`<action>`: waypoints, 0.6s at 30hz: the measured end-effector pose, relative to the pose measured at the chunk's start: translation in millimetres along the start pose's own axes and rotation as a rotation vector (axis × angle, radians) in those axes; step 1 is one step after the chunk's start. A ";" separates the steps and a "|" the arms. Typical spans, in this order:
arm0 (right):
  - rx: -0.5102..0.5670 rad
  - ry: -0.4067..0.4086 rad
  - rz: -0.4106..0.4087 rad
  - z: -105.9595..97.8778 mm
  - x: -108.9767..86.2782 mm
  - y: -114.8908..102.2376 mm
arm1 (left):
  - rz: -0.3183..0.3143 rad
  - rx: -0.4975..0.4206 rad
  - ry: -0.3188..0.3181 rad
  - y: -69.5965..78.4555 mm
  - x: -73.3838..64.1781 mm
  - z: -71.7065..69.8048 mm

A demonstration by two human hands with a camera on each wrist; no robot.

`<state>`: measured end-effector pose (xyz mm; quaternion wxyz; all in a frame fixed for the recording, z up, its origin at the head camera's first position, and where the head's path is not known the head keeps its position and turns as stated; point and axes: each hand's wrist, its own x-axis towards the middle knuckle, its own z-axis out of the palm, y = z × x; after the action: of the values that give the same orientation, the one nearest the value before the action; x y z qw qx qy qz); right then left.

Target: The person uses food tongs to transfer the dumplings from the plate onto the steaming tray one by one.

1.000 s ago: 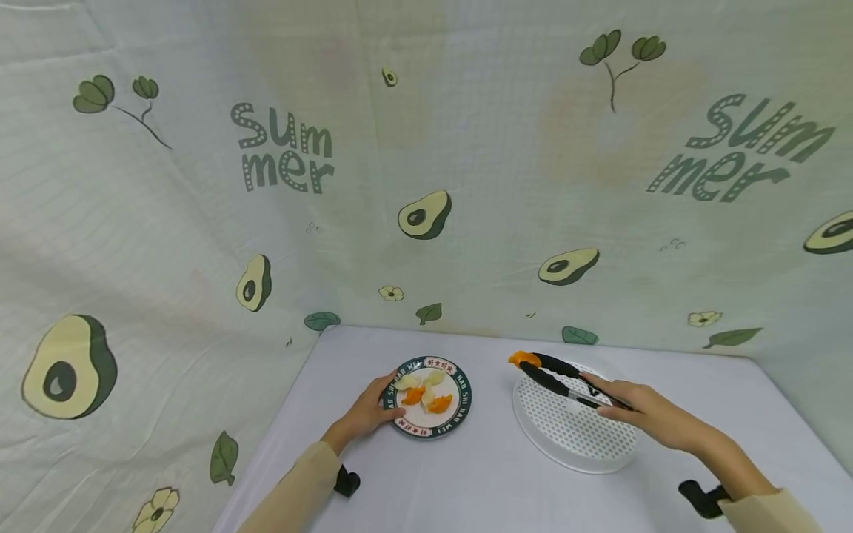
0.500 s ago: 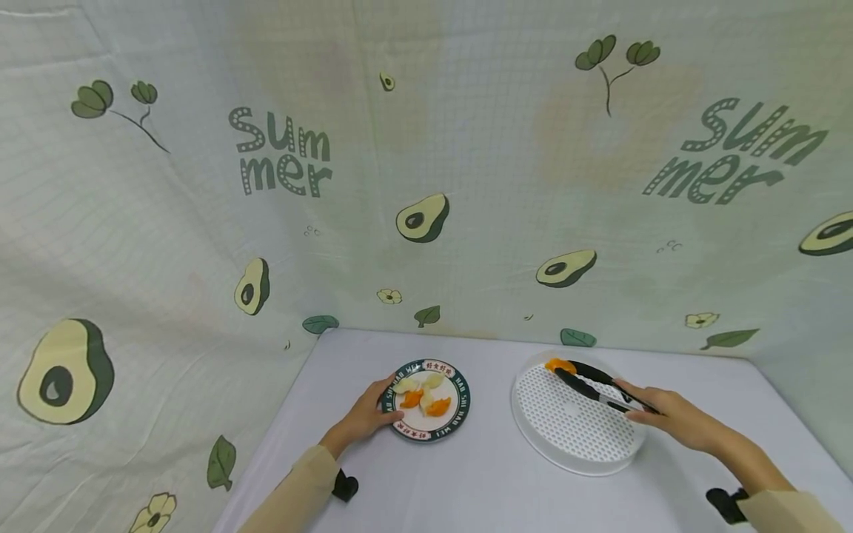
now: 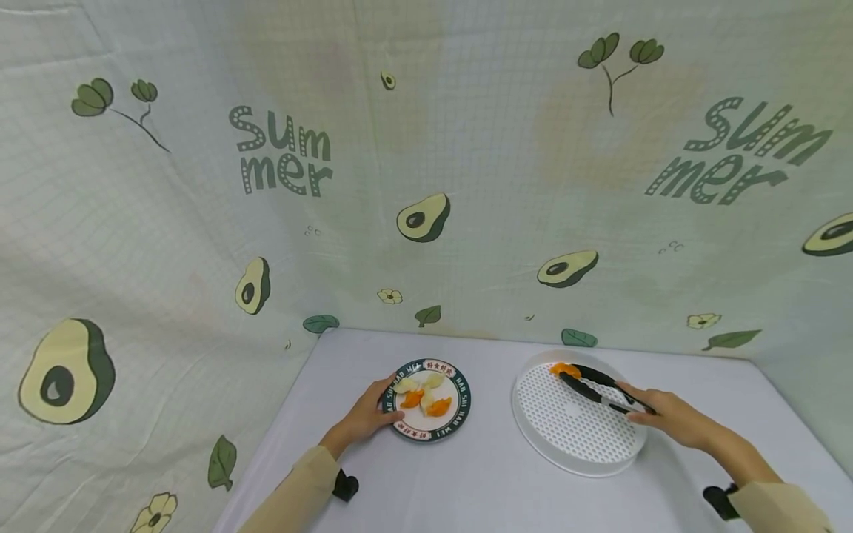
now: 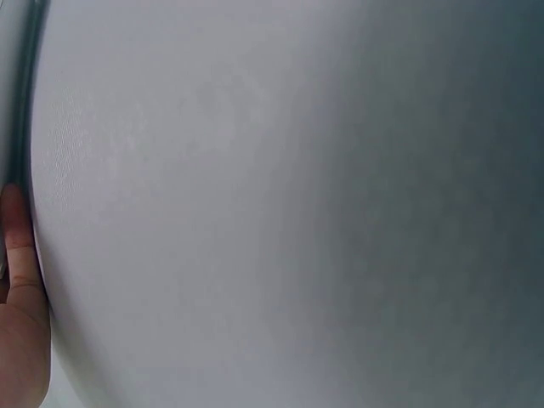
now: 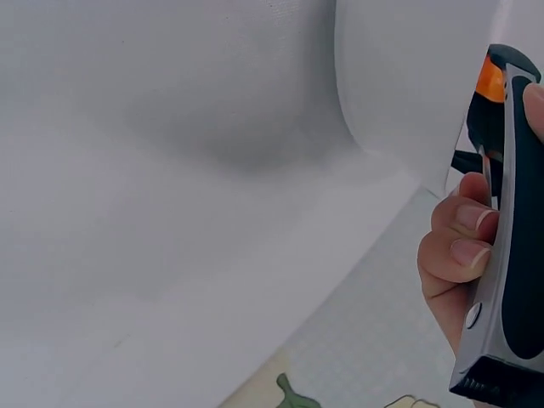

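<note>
My left hand (image 3: 365,414) holds the left rim of a round plate (image 3: 463,400) with a dark green lettered border, thumb on the rim. Orange pieces (image 3: 438,407) and pale yellow pieces (image 3: 434,378) lie on it. In the left wrist view the thumb (image 4: 21,246) lies along the plate's edge. My right hand (image 3: 673,418) grips black-and-silver tongs (image 3: 578,386). Their tips meet an orange piece (image 3: 563,369) at the far part of a round white perforated tray (image 3: 576,433). Whether that piece is pinched or resting, I cannot tell. The right wrist view shows fingers curled round the tongs (image 5: 529,229).
Plate and tray stand apart on a white-covered table (image 3: 466,474), plate left, tray right. A printed cloth (image 3: 493,148) hangs behind the table and at its left side. Dark straps (image 3: 345,485) sit at both wrists.
My right hand has moved right and slightly down, bringing the tongs and orange piece from the tray's far left edge to over its perforated surface. The left hand and plate stay put.
</note>
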<state>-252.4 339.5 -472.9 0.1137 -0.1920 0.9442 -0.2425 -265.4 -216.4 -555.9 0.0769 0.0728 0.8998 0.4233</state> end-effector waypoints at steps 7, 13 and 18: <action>0.019 -0.010 0.019 -4.2 -0.8 2.5 | 0.009 0.011 -0.011 2.8 0.0 -0.6; 0.044 -0.018 0.007 -5.6 -3.9 4.5 | 0.011 0.020 -0.012 5.4 -1.7 -1.5; 0.046 0.000 -0.022 -4.6 -11.4 6.7 | 0.012 0.018 -0.012 5.2 -2.8 -2.4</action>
<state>-245.6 351.6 -470.9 0.1152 -0.1997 0.9361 -0.2655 -262.8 -215.4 -550.2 0.0791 0.0813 0.9026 0.4153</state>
